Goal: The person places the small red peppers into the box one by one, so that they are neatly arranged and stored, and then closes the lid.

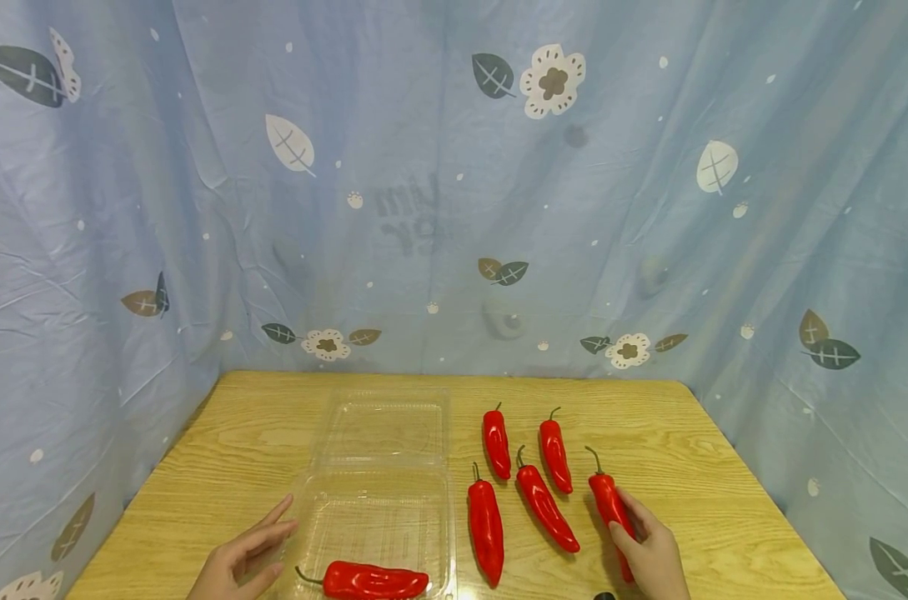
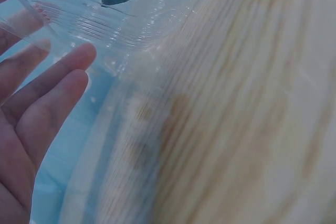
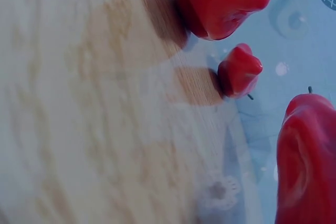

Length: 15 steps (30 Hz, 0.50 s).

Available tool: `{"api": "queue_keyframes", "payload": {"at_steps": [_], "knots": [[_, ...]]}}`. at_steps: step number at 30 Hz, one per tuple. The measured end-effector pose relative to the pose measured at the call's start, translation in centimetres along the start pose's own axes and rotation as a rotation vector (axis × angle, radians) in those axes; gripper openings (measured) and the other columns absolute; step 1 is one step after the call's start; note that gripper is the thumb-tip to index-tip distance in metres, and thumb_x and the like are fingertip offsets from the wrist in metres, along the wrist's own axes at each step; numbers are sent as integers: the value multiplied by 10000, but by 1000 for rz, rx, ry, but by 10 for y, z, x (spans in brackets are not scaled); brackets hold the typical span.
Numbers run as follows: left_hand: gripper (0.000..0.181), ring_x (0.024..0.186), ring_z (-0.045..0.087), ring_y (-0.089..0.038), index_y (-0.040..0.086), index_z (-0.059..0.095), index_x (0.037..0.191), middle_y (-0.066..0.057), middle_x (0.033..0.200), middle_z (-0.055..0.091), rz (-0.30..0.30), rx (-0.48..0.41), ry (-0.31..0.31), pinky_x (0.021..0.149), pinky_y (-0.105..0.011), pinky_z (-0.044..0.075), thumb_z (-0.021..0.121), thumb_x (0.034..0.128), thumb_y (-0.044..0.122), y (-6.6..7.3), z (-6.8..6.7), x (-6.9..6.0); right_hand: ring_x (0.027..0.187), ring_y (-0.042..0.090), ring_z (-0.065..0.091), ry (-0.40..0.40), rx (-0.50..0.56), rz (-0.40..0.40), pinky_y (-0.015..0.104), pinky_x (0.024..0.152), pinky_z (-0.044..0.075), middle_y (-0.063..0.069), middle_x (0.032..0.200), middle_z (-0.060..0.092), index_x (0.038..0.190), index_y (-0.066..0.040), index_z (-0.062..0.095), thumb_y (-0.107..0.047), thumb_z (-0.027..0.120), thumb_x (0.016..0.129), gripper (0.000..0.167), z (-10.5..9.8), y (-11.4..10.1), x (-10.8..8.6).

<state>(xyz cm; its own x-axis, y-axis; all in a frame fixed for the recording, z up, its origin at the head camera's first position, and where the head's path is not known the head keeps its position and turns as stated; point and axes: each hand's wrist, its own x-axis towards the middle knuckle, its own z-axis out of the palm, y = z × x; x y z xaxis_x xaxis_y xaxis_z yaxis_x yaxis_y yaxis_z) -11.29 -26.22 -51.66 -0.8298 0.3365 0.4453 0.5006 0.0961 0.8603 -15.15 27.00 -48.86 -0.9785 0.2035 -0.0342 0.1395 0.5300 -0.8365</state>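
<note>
On the right side of the table, my right hand (image 1: 647,550) grips a red pepper (image 1: 611,504) with a curled green stem, thumb on one side and fingers on the other. The large red pepper (image 3: 307,166) at the right edge of the right wrist view seems to be this one; no fingers show there. My left hand (image 1: 245,554) is beside the left rim of a clear plastic clamshell box (image 1: 378,521), fingers loosely extended. Whether they touch it I cannot tell. Inside the box's near half lies another red pepper (image 1: 374,580), stem to the left.
Between box and right hand lie several more red peppers: a near one (image 1: 487,529), a slanted one (image 1: 545,507), and two farther back (image 1: 496,442) (image 1: 554,454). The box's lid (image 1: 389,429) lies folded back. A blue patterned curtain (image 1: 438,208) surrounds the wooden table (image 1: 258,433).
</note>
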Motion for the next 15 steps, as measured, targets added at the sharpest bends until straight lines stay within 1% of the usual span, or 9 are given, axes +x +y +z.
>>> {"api": "queue_keyframes", "payload": {"at_steps": [3, 4, 7, 9, 10, 11, 15], "knots": [[410, 1216, 514, -4, -196, 436, 1292, 158, 1513, 322, -2, -2, 2, 931, -111, 456, 479, 884, -191, 1, 0, 0, 1275, 326, 420, 8, 35, -14, 9, 804, 409, 273, 1419, 415, 1425, 22, 400, -68, 605, 917, 555, 1, 0, 0], [409, 1216, 513, -3, -197, 435, 1292, 159, 1513, 322, -3, -5, 3, 930, -110, 457, 477, 885, -192, 1, 0, 0, 1267, 289, 437, 11, 43, -19, 4, 804, 405, 268, 1416, 422, 1421, 20, 407, -63, 609, 914, 553, 1, 0, -1], [407, 1212, 515, 0, -195, 438, 1292, 161, 1511, 324, -6, -4, 6, 926, -108, 458, 475, 887, -190, 2, 0, 0, 1165, 30, 512, 18, 74, -34, 1, 805, 404, 260, 1406, 441, 1412, 17, 424, -65, 624, 908, 549, 1, 0, -1], [407, 1212, 516, -2, -196, 436, 1293, 160, 1511, 324, -5, -7, 4, 927, -110, 459, 473, 887, -192, 2, 0, 0, 1063, -144, 469, 21, 96, -49, 5, 804, 411, 263, 1401, 446, 1407, 18, 432, -85, 638, 904, 552, 2, 0, -2], [408, 1212, 516, -3, -196, 436, 1293, 160, 1510, 325, -6, -9, 4, 928, -111, 459, 473, 887, -191, 2, 0, 0, 1016, -204, 429, 26, 110, -61, 7, 802, 416, 264, 1396, 451, 1401, 22, 438, -99, 647, 902, 555, 2, 0, -2], [408, 1211, 517, -2, -197, 436, 1292, 162, 1509, 326, -6, -7, 5, 926, -111, 460, 474, 886, -191, 2, 0, 0, 983, -240, 396, 30, 126, -76, 11, 800, 424, 269, 1390, 455, 1395, 28, 445, -108, 655, 898, 556, 3, 0, -3], [407, 1207, 519, 0, -196, 439, 1291, 166, 1504, 335, -10, -4, 8, 925, -112, 462, 481, 886, -187, 1, 1, 1, 988, -240, 409, 39, 168, -136, 27, 792, 446, 294, 1371, 462, 1376, 51, 459, -153, 669, 894, 564, 5, -2, -4]]}}
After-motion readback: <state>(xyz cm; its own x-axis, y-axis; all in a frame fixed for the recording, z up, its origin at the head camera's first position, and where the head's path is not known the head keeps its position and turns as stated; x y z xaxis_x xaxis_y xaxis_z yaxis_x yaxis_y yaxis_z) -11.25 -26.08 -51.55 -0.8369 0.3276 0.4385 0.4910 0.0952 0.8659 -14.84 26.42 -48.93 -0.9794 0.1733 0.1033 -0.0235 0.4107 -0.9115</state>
